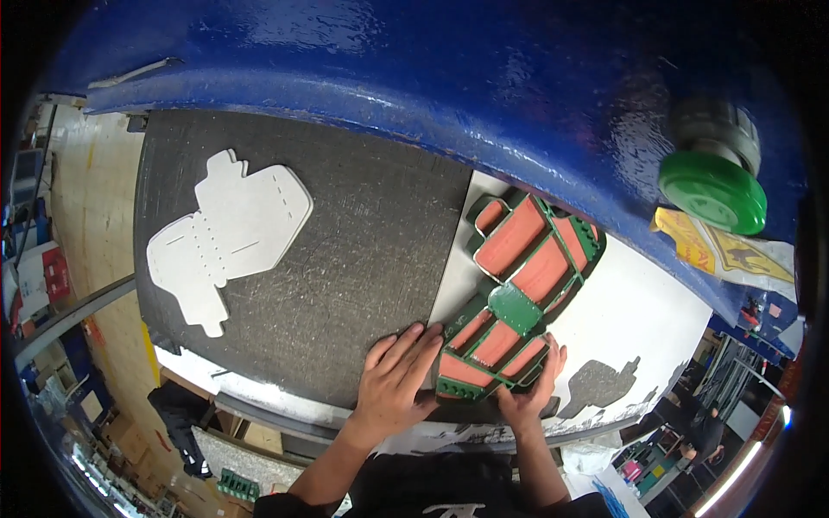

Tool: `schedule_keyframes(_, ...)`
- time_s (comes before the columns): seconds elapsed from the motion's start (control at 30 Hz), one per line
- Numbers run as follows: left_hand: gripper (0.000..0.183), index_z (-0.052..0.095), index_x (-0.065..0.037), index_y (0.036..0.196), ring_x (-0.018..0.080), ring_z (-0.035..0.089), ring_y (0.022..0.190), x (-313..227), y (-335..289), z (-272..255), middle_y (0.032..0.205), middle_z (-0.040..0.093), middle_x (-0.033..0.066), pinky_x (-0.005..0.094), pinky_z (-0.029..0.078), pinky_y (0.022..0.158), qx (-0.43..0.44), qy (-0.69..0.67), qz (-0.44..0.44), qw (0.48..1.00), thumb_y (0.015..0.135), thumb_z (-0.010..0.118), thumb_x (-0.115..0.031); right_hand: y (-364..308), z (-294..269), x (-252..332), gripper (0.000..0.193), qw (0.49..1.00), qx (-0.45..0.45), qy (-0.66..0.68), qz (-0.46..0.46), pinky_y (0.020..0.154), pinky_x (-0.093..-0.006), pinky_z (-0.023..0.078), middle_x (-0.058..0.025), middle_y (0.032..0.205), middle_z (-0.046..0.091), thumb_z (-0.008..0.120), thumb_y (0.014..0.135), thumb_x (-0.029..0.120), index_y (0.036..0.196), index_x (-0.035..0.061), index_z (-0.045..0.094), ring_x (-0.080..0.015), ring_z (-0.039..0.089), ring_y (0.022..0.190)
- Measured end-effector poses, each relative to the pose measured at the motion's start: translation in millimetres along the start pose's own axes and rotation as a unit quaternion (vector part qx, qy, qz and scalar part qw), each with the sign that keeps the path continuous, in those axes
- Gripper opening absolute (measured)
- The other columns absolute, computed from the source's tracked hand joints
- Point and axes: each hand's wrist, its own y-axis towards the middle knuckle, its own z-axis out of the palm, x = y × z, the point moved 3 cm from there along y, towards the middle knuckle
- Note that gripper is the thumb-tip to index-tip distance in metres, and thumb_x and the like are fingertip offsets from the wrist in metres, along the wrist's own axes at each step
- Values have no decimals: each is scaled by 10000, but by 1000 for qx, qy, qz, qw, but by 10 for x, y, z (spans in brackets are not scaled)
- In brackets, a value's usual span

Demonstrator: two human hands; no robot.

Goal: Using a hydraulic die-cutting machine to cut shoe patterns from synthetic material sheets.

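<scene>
A green steel-rule cutting die [515,309] with orange foam pads in its cells lies at a slant on a white sheet [639,293]. My right hand [529,393] grips the die's near right corner between thumb and fingers. My left hand [395,384] lies with outstretched fingers on the dark cutting board [363,242], its fingertips against the die's left edge. Left of it rests a white die-cut piece [233,229] with slits and small holes, which looks like a stack of matching layers.
A blue machine beam [345,78] spans the far side, with a green round button [712,192] hanging from it at the right. At the sheet's right is a grey cutout shape [598,386]. A metal rail [302,423] runs along the near edge. Another person [704,427] stands far right.
</scene>
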Motion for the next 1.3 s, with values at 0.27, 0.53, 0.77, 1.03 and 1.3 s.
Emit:
schedule_keyframes(0.27, 936, 547, -41, 1536, 252, 508, 1516, -39, 32, -21, 1583, 606, 85, 450, 334, 1236, -7, 8, 6, 1000, 683, 888, -222, 99, -38, 44, 1102, 1000, 1, -6, 11, 1278, -689, 129, -282, 1553, 542, 854, 701, 217, 1624, -48, 314, -457, 482, 1487)
schedule_keyframes(0.53, 950, 533, -40, 1554, 253, 506, 1520, 6, 28, -20, 1600, 593, 86, 449, 330, 1241, -13, -6, 4, 1000, 702, 899, -245, 129, -2, 47, 1092, 1000, 10, -1, 23, 1285, -671, 111, -285, 1564, 529, 824, 700, 252, 1620, -49, 319, -462, 468, 1496)
schedule_keyframes(0.77, 934, 519, -39, 1566, 259, 490, 1532, 20, -21, -14, 1610, 576, 90, 455, 325, 1250, 4, 1, 11, 1000, 749, 892, -296, 38, 8, 21, 1084, 1000, -3, -4, 20, 1286, -672, 115, -269, 1579, 512, 815, 703, 247, 1621, -47, 318, -458, 454, 1503)
schedule_keyframes(1.03, 990, 485, -30, 1585, 306, 482, 1531, -11, -60, 46, 1610, 553, 140, 514, 340, 1242, 6, 22, 14, 1000, 773, 894, -422, 61, -15, 48, 1020, 1000, -12, 19, 19, 1298, -627, 141, -254, 1556, 529, 875, 738, 273, 1590, -32, 404, -436, 468, 1480)
schedule_keyframes(1.3, 1198, 389, 4, 1622, 397, 481, 1502, -80, 121, -2, 1585, 535, 231, 555, 302, 1252, -43, 11, 71, 997, 659, 977, -400, 314, -94, 106, 1041, 997, -50, 63, 8, 1280, -599, 198, -200, 1558, 563, 908, 770, 323, 1627, 34, 392, -382, 503, 1465)
